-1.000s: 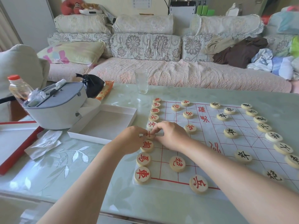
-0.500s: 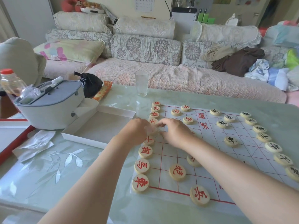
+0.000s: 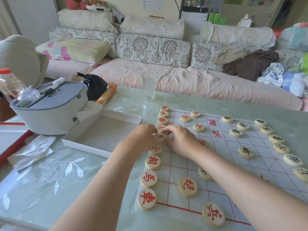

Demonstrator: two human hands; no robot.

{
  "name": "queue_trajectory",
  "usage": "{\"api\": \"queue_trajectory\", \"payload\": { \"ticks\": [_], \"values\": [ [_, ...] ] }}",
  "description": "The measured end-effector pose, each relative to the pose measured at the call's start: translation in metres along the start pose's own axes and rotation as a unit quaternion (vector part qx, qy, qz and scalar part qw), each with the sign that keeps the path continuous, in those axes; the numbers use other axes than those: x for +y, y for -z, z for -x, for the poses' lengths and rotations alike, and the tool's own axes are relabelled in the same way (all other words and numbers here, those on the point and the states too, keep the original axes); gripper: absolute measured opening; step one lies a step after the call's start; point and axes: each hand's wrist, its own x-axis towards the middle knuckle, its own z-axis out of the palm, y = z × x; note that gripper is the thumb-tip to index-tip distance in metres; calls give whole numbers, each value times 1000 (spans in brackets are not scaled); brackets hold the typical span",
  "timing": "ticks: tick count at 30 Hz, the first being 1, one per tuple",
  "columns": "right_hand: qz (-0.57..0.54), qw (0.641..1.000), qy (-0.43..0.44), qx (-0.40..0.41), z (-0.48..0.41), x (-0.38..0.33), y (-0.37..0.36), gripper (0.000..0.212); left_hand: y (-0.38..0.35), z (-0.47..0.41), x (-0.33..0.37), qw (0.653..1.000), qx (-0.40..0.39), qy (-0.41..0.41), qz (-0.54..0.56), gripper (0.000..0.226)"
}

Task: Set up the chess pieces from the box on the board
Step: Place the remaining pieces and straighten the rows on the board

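Observation:
A white paper board (image 3: 223, 165) with a red grid lies on the glass table. Round wooden pieces with red characters stand in a column down its left edge, and black-lettered pieces (image 3: 246, 152) line its right side. My left hand (image 3: 141, 139) and my right hand (image 3: 180, 140) meet over the middle of the red column. The fingertips of both touch the red general piece (image 3: 159, 137) there. An empty white box tray (image 3: 106, 130) sits just left of the board.
A grey lidded tub (image 3: 50, 110) stands at the left with a bottle (image 3: 8, 82) behind it. A drinking glass (image 3: 149, 86), a black bag (image 3: 95, 85) and an orange packet (image 3: 107, 94) are at the table's far edge. Crumpled plastic (image 3: 31, 151) lies front left. A sofa runs behind.
Both hands have shifted one piece further up the red column, from the advisor piece to the general piece. The camera tilted slightly down and closer.

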Motion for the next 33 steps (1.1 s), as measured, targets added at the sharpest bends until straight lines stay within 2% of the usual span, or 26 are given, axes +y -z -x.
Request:
{"api": "queue_trajectory", "payload": {
  "ticks": [11,17,21,24,33],
  "values": [
    [-30,1000,-6,-4,3,3,-3,32,5,5,-2,1000,-22,6,-17,44],
    [-39,999,-12,-15,-2,4,-5,27,1,3,-3,1000,-23,2,-15,40],
    [-54,998,-23,30,-12,10,1,25,2,-6,-3,999,10,6,50,45],
    [-25,998,-30,52,-24,14,5,23,3,-13,-1,998,24,10,58,46],
    [-37,997,-56,23,-38,12,2,19,-6,-24,3,999,2,4,49,50]
  ]
}}
